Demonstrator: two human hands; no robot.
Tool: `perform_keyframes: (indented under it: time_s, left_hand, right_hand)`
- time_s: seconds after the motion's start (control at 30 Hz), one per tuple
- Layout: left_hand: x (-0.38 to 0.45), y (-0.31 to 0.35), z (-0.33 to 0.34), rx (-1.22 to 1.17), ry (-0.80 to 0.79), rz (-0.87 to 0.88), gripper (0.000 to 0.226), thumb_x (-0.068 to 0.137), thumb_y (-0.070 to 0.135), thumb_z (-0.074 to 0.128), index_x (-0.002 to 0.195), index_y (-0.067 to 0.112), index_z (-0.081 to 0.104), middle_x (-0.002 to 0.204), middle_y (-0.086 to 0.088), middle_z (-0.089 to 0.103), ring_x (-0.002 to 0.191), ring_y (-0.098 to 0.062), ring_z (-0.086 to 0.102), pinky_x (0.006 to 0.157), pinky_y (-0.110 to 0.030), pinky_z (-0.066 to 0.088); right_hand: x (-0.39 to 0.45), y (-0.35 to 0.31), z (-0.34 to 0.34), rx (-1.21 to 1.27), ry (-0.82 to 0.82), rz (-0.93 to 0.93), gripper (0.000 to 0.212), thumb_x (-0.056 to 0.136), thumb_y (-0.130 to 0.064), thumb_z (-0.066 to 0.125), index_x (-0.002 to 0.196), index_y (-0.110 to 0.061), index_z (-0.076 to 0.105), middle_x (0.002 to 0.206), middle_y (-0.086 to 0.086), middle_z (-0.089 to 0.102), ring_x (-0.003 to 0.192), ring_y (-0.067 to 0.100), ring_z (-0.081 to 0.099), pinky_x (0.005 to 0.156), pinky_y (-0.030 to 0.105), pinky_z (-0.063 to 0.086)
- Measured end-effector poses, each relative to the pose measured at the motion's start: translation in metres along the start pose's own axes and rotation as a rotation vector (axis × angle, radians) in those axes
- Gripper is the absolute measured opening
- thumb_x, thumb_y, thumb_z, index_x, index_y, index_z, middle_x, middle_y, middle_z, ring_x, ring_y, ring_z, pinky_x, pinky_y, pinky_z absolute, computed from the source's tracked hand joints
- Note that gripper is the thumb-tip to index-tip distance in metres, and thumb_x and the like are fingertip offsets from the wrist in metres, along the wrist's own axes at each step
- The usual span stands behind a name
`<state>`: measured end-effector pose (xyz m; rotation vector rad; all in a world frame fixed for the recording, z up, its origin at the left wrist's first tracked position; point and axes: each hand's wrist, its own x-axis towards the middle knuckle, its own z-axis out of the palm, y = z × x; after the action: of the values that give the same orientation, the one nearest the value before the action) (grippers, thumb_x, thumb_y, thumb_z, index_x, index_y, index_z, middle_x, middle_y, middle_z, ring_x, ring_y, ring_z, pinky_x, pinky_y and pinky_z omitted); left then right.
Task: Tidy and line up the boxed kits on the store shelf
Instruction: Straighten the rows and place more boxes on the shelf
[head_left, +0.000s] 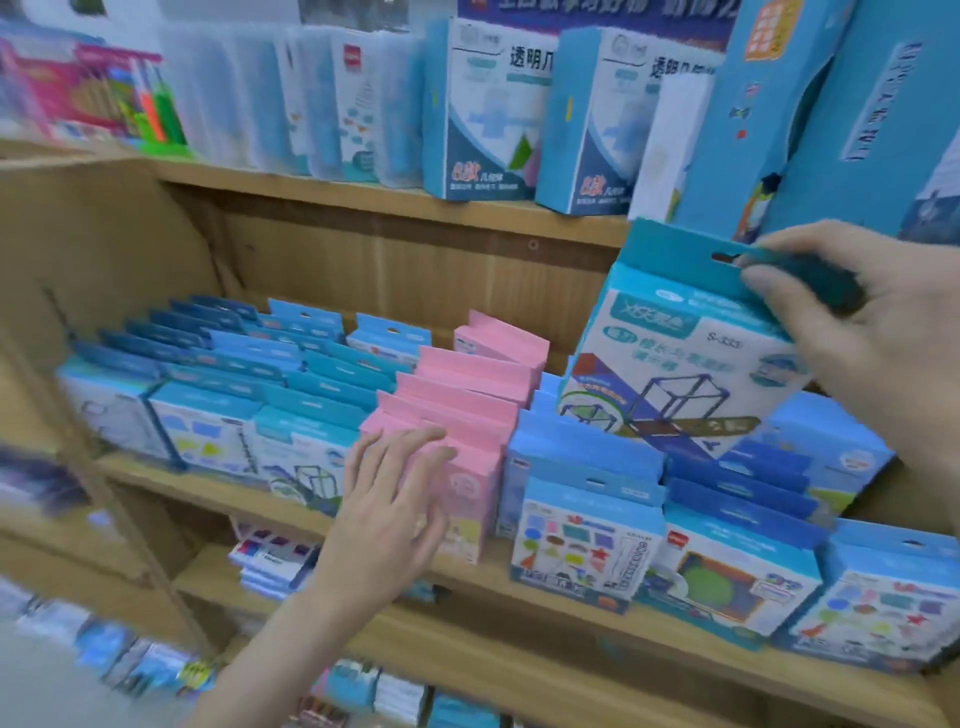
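My right hand (878, 332) is pinching the hang tab of a blue cardboard kit box (680, 364), holding it tilted above the wooden shelf (322, 512); my left hand (395, 509), fingers spread, is touching the front pink box (467, 483)

Rows of boxed kits stand upright on a wooden shelf (519, 631): blue kits (218, 395) at left, a pink row (467, 389) in the middle, more blue kits (587, 540) at right. One blue cube-frame kit (680, 364) is raised and tilted above the right rows.
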<state>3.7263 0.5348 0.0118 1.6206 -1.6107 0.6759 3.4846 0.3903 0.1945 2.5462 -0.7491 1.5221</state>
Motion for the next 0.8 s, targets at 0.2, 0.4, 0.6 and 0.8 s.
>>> perform_keyframes:
  time_s: [0.2,0.4,0.6,0.8]
  left_hand:
    - [-0.04,-0.101,-0.057,-0.012,-0.04,-0.25,0.034,0.084,0.023,0.041,0.115,0.012,0.049,0.118,-0.007,0.052,0.11,-0.023,0.045,0.098,-0.038,0.027]
    - [-0.049,-0.172,-0.097,-0.228,-0.095,-0.303,0.033,0.093,0.038,0.033,0.122,0.025,0.043,0.124,0.01,0.046,0.12,0.001,0.036,0.102,-0.055,0.029]
    - [-0.038,-0.196,-0.078,0.115,-0.341,0.057,0.089,0.073,0.062,0.061,0.139,0.011,0.031,0.145,-0.007,0.033,0.134,-0.022,0.028,0.111,-0.051,0.013]
    - [-0.034,-0.208,-0.045,0.29,-0.314,0.122,0.111,0.045,0.049,0.087,0.136,0.013,0.035,0.126,-0.014,0.041,0.12,-0.03,0.038,0.11,-0.05,0.009]
  right_hand:
    - [-0.002,-0.09,0.079,0.12,-0.249,-0.102,0.023,0.083,-0.028,0.056,0.086,-0.009,0.068,0.072,-0.012,0.06,0.07,-0.003,0.049,0.067,-0.001,0.032]
    - [-0.045,-0.164,0.195,0.187,-0.479,0.052,0.026,0.083,-0.03,0.051,0.092,-0.014,0.069,0.087,0.0,0.072,0.079,0.017,0.064,0.068,0.03,0.049]
    - [-0.058,-0.191,0.266,-0.056,-0.444,-0.038,0.007,0.075,-0.016,0.064,0.075,-0.01,0.066,0.062,0.003,0.06,0.062,0.024,0.059,0.041,0.033,0.048]
    - [-0.063,-0.178,0.283,-0.203,-0.295,-0.151,0.012,0.073,-0.012,0.075,0.082,-0.011,0.068,0.073,-0.002,0.068,0.089,0.017,0.042,0.077,0.033,0.04]
